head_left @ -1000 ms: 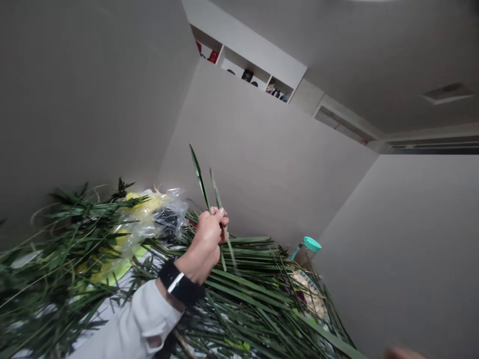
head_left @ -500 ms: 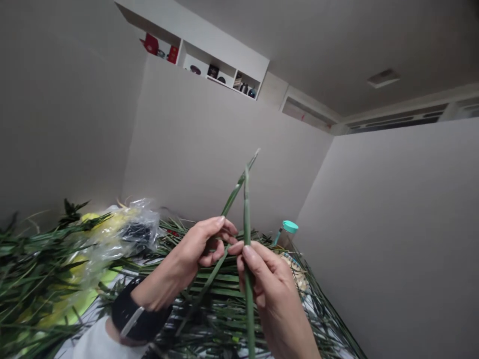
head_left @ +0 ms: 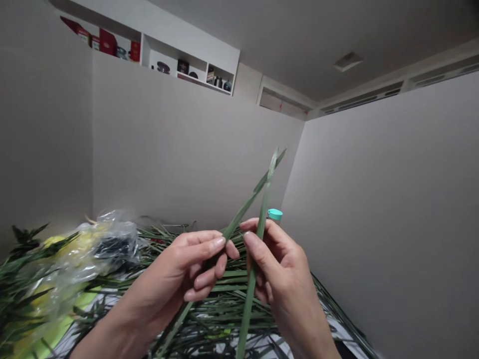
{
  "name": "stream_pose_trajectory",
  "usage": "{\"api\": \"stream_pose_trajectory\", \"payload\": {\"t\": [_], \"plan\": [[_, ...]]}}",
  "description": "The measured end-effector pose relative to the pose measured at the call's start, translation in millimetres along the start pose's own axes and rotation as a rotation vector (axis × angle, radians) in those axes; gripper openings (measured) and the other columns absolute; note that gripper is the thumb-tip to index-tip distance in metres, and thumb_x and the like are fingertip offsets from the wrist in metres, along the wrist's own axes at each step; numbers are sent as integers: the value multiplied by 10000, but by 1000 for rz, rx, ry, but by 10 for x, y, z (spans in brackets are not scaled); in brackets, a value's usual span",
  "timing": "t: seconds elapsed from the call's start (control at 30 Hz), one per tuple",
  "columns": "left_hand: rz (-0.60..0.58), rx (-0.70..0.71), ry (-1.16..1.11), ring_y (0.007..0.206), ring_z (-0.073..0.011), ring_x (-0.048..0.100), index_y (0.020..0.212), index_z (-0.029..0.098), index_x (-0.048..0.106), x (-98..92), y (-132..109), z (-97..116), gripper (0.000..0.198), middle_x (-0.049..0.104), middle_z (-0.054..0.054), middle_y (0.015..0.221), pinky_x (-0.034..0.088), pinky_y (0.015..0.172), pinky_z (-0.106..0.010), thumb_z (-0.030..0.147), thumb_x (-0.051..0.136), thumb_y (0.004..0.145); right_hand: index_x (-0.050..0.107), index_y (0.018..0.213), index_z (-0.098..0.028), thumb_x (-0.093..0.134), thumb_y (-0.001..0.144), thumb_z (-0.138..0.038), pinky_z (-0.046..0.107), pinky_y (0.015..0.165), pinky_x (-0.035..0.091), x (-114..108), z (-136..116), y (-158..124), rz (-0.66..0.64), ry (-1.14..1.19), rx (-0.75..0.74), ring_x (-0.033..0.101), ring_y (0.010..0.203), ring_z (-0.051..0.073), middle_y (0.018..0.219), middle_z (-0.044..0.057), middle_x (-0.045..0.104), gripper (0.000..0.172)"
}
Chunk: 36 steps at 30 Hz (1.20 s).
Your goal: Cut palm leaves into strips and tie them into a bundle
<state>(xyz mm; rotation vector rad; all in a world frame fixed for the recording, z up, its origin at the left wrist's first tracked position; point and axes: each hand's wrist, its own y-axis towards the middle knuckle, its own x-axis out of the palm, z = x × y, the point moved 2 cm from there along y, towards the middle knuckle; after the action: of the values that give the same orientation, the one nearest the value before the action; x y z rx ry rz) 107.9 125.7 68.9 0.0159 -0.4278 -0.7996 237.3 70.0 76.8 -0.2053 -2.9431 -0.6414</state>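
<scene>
My left hand (head_left: 204, 262) pinches one long green leaf strip (head_left: 243, 208) between thumb and fingers. Another green leaf strip (head_left: 247, 314) is gripped by my right hand (head_left: 280, 264), its thumb pressed against the blade. Both strips slant up and to the right, crossing near their pale, narrow tips above my hands. Their lower ends run down toward me, the left one partly hidden behind my left hand. Beneath my hands lies a thick layer of loose green leaf strips (head_left: 232, 287).
On the left are a clear plastic bag (head_left: 116, 244), leafy green stems (head_left: 18, 284) and a lime-green surface (head_left: 62, 334). A turquoise-lidded container (head_left: 275, 214) stands behind my right hand. Grey walls enclose the table, with a shelf of small items (head_left: 164, 67) high up.
The view has turned to the right. My left hand now pinches its strip with the thumb on top. The crossed tips have shifted right and lean further over.
</scene>
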Motion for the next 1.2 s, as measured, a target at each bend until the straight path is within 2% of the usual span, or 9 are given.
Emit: {"api": "stream_pose_trajectory", "payload": {"t": [0.13, 0.23, 0.43, 0.53, 0.67, 0.8, 0.93, 1.07, 1.2], "plan": [[127, 81, 201, 450, -54, 251, 693, 170, 696, 91, -60, 1, 228, 475, 22, 564, 169, 385, -181, 362, 670, 813, 585, 885, -234, 673, 855, -474, 118, 328, 229, -4, 1, -4, 32, 43, 6, 272, 398, 23, 597, -87, 493, 257], [174, 132, 327, 477, -81, 312, 668, 187, 680, 142, -104, 6, 248, 492, 10, 579, 216, 419, -209, 406, 675, 785, 559, 862, -230, 687, 840, -490, 132, 334, 215, 24, 15, -22, 55, 96, 7, 269, 398, 20, 603, -88, 487, 291], [242, 227, 560, 458, -100, 281, 599, 197, 654, 177, -181, 39, 365, 359, 40, 501, 211, 392, -235, 530, 689, 744, 579, 776, -204, 692, 860, -425, 154, 345, 194, 10, -41, -86, 113, 17, -112, 246, 421, 29, 562, -96, 402, 262], [185, 143, 465, 494, -105, 331, 625, 186, 634, 212, -207, 44, 410, 440, 19, 561, 279, 417, -217, 543, 609, 825, 585, 709, -182, 664, 889, -401, 158, 369, 220, -12, -71, -107, 60, -55, -153, 295, 440, 33, 546, -81, 422, 294], [-3, 3, 142, 499, -87, 312, 685, 170, 641, 287, -229, 52, 297, 477, 22, 600, 312, 424, -178, 394, 607, 878, 551, 685, -172, 645, 906, -383, 143, 393, 271, -12, -50, -86, -106, 53, -47, 454, 474, 41, 570, -45, 538, 320], [-109, -24, 38, 458, -67, 306, 662, 149, 630, 311, -241, 70, 354, 460, 26, 551, 318, 435, -165, 343, 523, 939, 534, 672, -168, 687, 870, -364, 133, 346, 217, -23, -24, -38, -225, 210, 27, 370, 381, 15, 523, -59, 536, 318], [-132, -46, 78, 426, -55, 323, 721, 136, 664, 313, -256, 67, 358, 463, 29, 509, 313, 436, -160, 356, 501, 952, 573, 738, -165, 704, 858, -358, 133, 326, 167, -48, 3, 2, -344, 347, 89, 298, 349, 7, 501, -74, 529, 263], [-114, -32, 117, 401, -46, 379, 709, 132, 673, 319, -263, 46, 381, 488, 21, 493, 331, 423, -145, 366, 497, 953, 563, 700, -161, 711, 856, -336, 122, 326, 163, -68, 18, 20, -391, 422, 114, 270, 343, 2, 471, -91, 466, 277], [-119, -14, 108, 409, -39, 441, 720, 140, 708, 328, -285, 45, 351, 533, 14, 501, 437, 502, -128, 358, 536, 935, 563, 705, -161, 698, 874, -325, 102, 371, 314, -71, 26, 19, -394, 458, 145, 312, 362, 6, 488, -93, 452, 271]]}}
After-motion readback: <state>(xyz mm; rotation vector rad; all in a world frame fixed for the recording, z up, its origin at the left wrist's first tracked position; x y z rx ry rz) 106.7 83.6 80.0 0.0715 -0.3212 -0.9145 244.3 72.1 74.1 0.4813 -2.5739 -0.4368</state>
